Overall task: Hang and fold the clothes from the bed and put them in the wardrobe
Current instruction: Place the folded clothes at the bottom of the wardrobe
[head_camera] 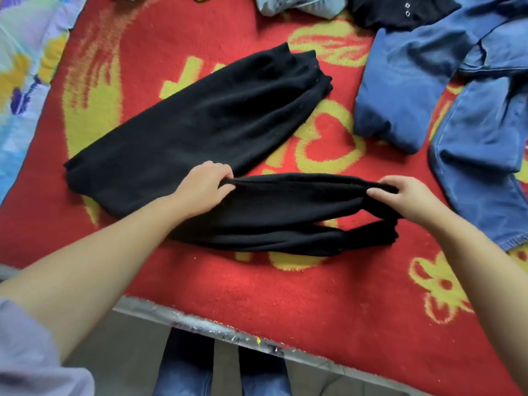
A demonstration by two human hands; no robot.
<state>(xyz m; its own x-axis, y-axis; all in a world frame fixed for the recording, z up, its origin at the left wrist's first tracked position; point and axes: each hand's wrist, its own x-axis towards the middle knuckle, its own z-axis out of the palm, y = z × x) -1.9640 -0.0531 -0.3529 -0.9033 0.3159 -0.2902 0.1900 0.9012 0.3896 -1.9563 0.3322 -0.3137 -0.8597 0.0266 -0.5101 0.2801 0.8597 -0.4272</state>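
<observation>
Black trousers (200,124) lie centre frame on the red & yellow blanket (257,295) covering the bed, one end stretching toward upper centre, the near end doubled back toward the lower edge. No boxes or baskets in view; the blanket carries everything. Left hand (204,187) pinches the folded black edge at its left end, thumb & fingers curled round the cloth. Right hand (400,195) grips the same edge at its right end, fingers curled over the top, cloth stretched between both hands. Blue jeans (471,124) sprawl at right, well apart from the hands. Dark garment (400,12) & pale blue cloth (300,5) at top edge. Metal bed frame (228,335) along lower part.
</observation>
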